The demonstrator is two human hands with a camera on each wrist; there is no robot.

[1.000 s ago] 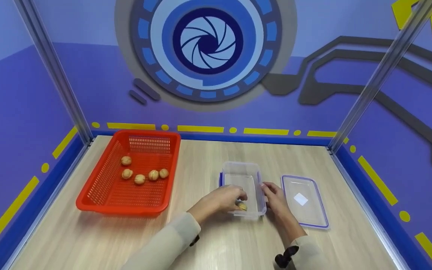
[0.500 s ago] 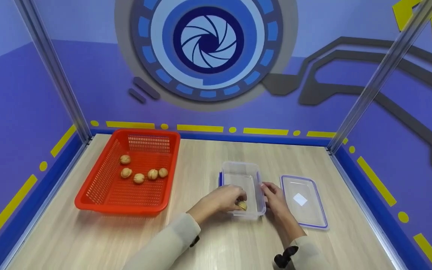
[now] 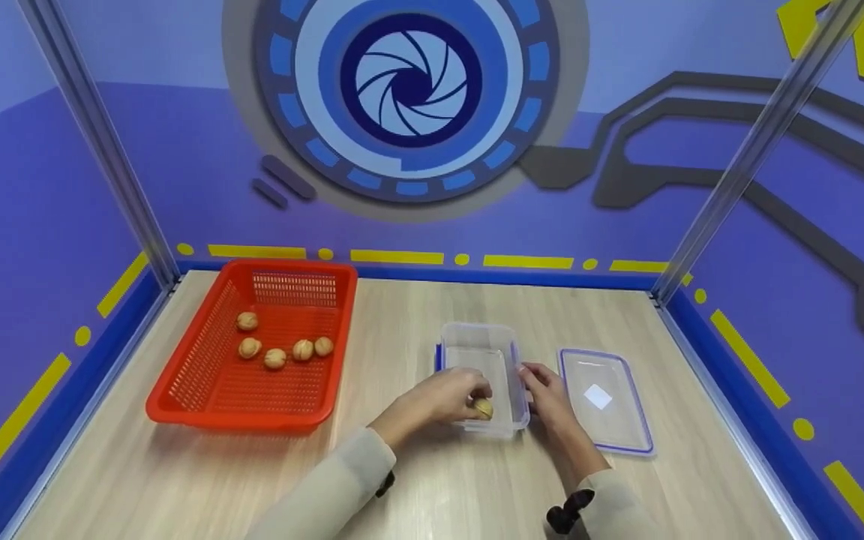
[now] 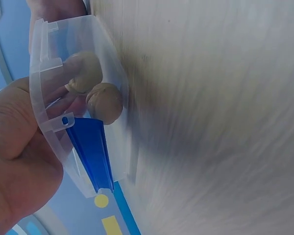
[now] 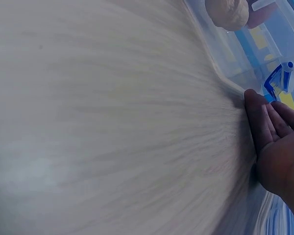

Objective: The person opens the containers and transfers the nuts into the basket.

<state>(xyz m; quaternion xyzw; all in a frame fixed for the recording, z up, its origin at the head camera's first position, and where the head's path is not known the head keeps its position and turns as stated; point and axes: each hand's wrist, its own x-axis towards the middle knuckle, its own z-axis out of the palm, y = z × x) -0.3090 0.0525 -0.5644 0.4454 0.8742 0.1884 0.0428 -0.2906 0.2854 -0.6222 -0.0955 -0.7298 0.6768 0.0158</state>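
A clear plastic food container [image 3: 480, 334] with blue latches stands on the table, its top open. Inside it, my left hand [image 3: 447, 395] grips a walnut [image 3: 483, 407] near the front end, the fingers curled down over it. Through the clear wall, the left wrist view has two walnuts side by side, the lower walnut [image 4: 106, 103] close above a blue latch [image 4: 91, 152]. My right hand [image 3: 549, 397] holds the container's right side, thumb at the rim. Its fingers [image 5: 259, 120] lie along the outer wall near the base in the right wrist view.
A red slotted basket [image 3: 252, 418] with several walnuts [image 3: 275, 358] sits at the left of the table [image 3: 402, 307]. Right of the container lies a clear lid [image 3: 619, 420] with a blue seal and a white square label. Printed walls enclose the table at the back and sides.
The head view has shifted slightly. Both hands keep their places at the container; a little more of the walnut shows beside the left fingers.
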